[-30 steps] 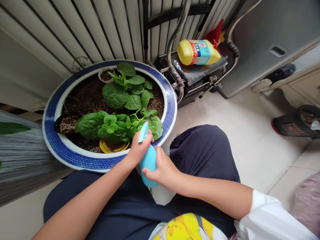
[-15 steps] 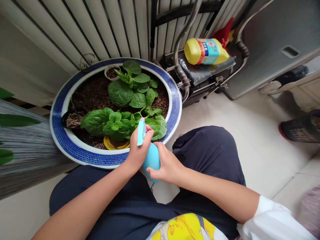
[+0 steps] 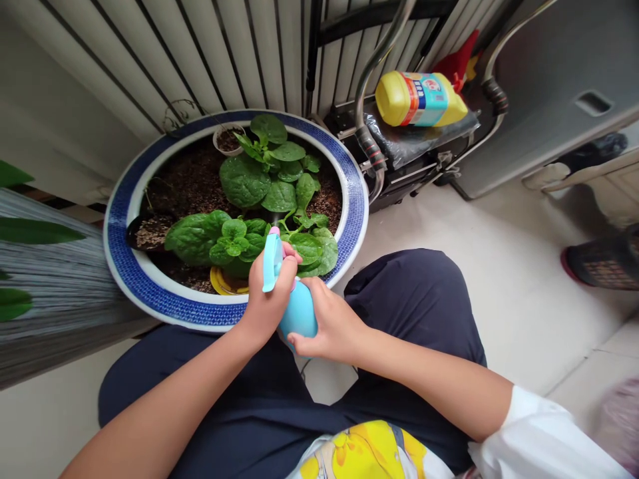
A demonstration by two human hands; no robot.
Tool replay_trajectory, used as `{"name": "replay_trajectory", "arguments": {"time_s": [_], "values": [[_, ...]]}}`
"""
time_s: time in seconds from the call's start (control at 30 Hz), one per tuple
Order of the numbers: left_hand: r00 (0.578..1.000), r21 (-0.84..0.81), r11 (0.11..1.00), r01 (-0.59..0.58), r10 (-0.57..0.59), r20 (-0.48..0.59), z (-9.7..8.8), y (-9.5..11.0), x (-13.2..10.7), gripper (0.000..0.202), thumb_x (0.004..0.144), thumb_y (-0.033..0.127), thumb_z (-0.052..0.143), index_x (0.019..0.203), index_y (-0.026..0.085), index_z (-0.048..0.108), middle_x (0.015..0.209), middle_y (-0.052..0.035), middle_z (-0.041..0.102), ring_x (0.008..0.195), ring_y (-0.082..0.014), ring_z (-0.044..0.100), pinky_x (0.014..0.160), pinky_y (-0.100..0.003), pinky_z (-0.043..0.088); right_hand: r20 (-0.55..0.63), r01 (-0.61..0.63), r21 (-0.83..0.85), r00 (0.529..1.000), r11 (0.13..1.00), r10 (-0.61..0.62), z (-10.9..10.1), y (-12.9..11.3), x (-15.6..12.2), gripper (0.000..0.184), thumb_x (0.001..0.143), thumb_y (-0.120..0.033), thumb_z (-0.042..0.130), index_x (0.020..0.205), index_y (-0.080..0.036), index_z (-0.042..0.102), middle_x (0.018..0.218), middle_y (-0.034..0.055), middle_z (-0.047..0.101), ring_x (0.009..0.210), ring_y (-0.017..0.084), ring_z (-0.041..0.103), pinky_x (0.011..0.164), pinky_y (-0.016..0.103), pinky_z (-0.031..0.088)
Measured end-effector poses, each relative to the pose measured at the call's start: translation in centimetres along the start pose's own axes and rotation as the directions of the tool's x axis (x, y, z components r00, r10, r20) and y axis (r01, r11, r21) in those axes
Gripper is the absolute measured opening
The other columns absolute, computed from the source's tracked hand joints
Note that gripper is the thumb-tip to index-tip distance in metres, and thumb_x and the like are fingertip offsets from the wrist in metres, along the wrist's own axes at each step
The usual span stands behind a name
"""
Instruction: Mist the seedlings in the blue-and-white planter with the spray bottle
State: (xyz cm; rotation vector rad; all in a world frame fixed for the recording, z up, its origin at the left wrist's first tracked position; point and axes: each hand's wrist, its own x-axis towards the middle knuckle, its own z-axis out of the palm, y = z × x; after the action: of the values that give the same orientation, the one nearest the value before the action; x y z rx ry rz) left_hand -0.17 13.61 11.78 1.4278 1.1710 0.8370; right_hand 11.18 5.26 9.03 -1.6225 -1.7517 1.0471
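A light blue spray bottle (image 3: 299, 313) with a pink nozzle is between both my hands, above my lap at the near rim of a large round planter (image 3: 130, 293). My left hand (image 3: 269, 286) is wrapped round its sprayer head, fingers by the trigger. Round the bottle's body closes my right hand (image 3: 332, 322), thumb toward me. The nozzle points away from me at leafy green plants (image 3: 244, 179) growing in dark soil (image 3: 190, 173); a faint mist shows just past it. Droplets dot several leaves. A yellow dish (image 3: 222, 281) sits under the nearest leaves, partly hidden.
Behind the planter stands a white slatted radiator (image 3: 239, 60). To its right, a folded metal-framed cart (image 3: 384, 153) carries a yellow bottle (image 3: 422, 100) lying on its side. A dark basket (image 3: 606, 259) stands on the pale floor at right; long leaves (image 3: 40, 229) hang at left.
The spray bottle and both hands have shifted slightly left, and the nozzle sits a little farther left against the plants. A faint mist now shows at it. The whole view has moved slightly.
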Motion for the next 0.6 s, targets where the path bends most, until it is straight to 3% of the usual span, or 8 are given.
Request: {"name": "replay_trajectory", "arguments": {"time_s": [0.13,0.23,0.33,0.47,0.53,0.6], "values": [[1.0,-0.022,1.0,-0.002,0.001,-0.031,-0.9,-0.1,-0.4,0.005,0.084,0.022,0.053,0.079,0.02,0.054,0.078,0.0017,0.059,0.078,-0.0147,0.061,0.065,-0.025,0.045,0.025,0.033,-0.01,0.999,0.999,-0.033,0.1,-0.7,0.4,0.067,0.065,-0.035,0.072,0.122,-0.014,0.041,0.113,0.0125,0.054,0.102,0.029,0.056,0.086,0.044,0.051],[0.997,-0.001,1.0,0.013,-0.013,-0.075,-2.0,0.0,-0.9,0.011,0.087,0.03,0.055,0.087,0.02,0.059,0.09,-0.001,0.065,0.087,-0.0169,0.063,0.066,-0.025,0.048,0.053,0.049,0.003,0.997,0.999,-0.049,0.6,-1.3,0.9,0.065,0.065,-0.034,0.072,0.119,-0.015,0.042,0.111,0.0117,0.053,0.1,0.029,0.056,0.085,0.044,0.05],[0.998,-0.023,1.0,-0.014,0.012,-0.063,-3.3,-0.2,-1.4,0.024,0.086,0.037,0.059,0.103,0.02,0.061,0.108,-0.0051,0.067,0.104,-0.0213,0.063,0.081,-0.03,0.051,0.074,0.058,0.083,0.995,0.995,-0.064,1.2,-1.8,1.5,0.062,0.064,-0.032,0.072,0.117,-0.017,0.043,0.111,0.0104,0.053,0.101,0.028,0.055,0.084,0.042,0.05],[0.999,-0.046,0.998,-0.05,0.049,-0.019,-4.9,-1.0,-2.1,0.046,0.08,0.039,0.066,0.12,0.02,0.054,0.126,-0.0097,0.063,0.12,-0.0254,0.059,0.099,-0.038,0.047,0.142,0.023,0.253,0.988,0.967,-0.06,2.4,-2.0,2.5,0.062,0.064,-0.03,0.072,0.118,-0.02,0.043,0.112,0.0077,0.054,0.1,0.026,0.055,0.084,0.04,0.049],[0.995,0.005,0.998,-0.062,0.063,-0.076,-5.3,-1.5,-2.4,0.046,0.078,0.04,0.068,0.116,0.019,0.053,0.122,-0.0105,0.064,0.116,-0.0252,0.061,0.097,-0.039,0.048,0.173,0.028,0.311,0.981,0.95,-0.086,3.1,-2.0,2.8,0.064,0.062,-0.028,0.073,0.118,-0.02,0.043,0.112,0.0072,0.054,0.1,0.026,0.055,0.085,0.039,0.048],[0.982,0.121,0.99,-0.065,0.085,-0.169,-5.4,-2.0,-2.8,0.033,0.08,0.039,0.066,0.102,0.018,0.056,0.104,-0.0079,0.067,0.099,-0.0225,0.065,0.087,-0.035,0.05,0.184,0.037,0.33,0.978,0.943,-0.103,3.7,-1.9,2.9,0.064,0.061,-0.027,0.073,0.117,-0.02,0.043,0.111,0.0069,0.055,0.099,0.025,0.055,0.085,0.039,0.048]]}}
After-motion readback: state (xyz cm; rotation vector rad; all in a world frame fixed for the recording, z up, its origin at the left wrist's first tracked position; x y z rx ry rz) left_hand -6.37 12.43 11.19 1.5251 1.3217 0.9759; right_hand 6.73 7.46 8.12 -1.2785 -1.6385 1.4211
